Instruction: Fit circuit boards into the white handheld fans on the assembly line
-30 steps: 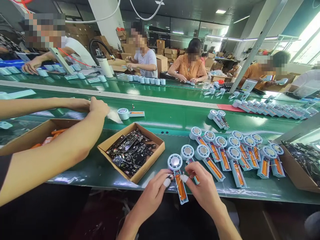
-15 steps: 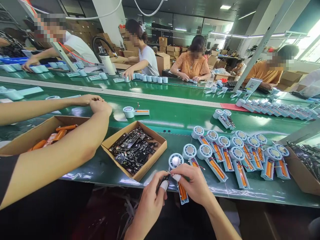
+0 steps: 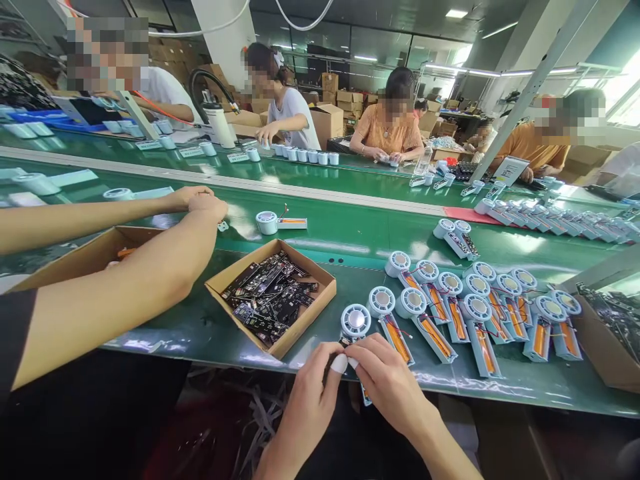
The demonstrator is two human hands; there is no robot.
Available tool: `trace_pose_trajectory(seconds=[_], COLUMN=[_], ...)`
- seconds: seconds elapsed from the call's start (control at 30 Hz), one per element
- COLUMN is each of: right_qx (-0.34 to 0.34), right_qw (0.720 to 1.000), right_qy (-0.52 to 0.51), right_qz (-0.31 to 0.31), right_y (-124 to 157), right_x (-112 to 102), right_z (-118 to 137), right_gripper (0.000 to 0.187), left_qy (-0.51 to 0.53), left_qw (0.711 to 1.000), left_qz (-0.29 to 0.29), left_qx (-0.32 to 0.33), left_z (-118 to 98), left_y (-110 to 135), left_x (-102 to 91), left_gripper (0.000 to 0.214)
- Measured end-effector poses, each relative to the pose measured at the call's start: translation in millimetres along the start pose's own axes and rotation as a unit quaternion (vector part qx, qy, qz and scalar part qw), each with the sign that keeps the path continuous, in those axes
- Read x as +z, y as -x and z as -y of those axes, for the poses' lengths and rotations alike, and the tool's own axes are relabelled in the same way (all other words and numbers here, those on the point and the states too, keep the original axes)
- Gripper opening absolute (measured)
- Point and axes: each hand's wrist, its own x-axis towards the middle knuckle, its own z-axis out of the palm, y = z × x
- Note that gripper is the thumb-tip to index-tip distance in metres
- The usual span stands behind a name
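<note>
Green table (image 3: 200, 333) edge carries the fan (image 3: 355, 321) head-flat while left hand (image 3: 310, 400) and right hand (image 3: 387, 380) meet over its handle, each grip pinching it, likely to steady it; board box (image 3: 310, 323) sits just left, in reach.

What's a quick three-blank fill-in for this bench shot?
1. The left hand and right hand both pinch the handle of one fan unit lying on a ____ table.
2. The cardboard box left of that unit holds black ____.
3. The row of fan units to the right shows ____ inserts in its open handles.
Missing words: green; circuit boards; orange.
</note>
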Motion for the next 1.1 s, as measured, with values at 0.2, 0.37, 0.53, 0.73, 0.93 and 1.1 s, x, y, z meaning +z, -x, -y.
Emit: trace_pose_trajectory(seconds=[0.2, 0.37, 0.53, 0.73, 0.93, 1.1], right_qx=[-0.013, -0.016, 0.021, 0.042, 0.018, -0.022], right_qw=[0.998, 0.994, 0.990, 0.964, 0.942, 0.971], right_qy=[0.059, 0.100, 0.137, 0.261, 0.336, 0.238], right_qz=[0.002, -0.043, -0.015, 0.013, 0.012, 0.022], right_y=[2, 0, -8, -12, -16, -18], right_x=[4, 3, -2, 5, 9, 1], right_z=[2, -5, -3, 10, 20, 2], right_gripper=[0.028, 0.027, 0.022, 0.019, 0.019, 0.019], left_qy=[0.029, 0.129, 0.095, -0.096, -0.192, -0.112], left_qw=[0.999, 0.984, 0.992, 0.979, 0.931, 0.965], left_qz=[0.015, -0.007, -0.033, -0.134, -0.186, -0.148], left_qx=[-0.026, -0.121, -0.077, 0.121, 0.248, 0.188], left_z=[5, 11, 9, 17, 22, 15], left_y=[2, 5, 4, 12, 18, 10], left_x=[2.7, 9.2, 9.5, 18.0, 22.7, 10.5], left_gripper=[0.029, 0.032, 0.030, 0.029, 0.034, 0.029])
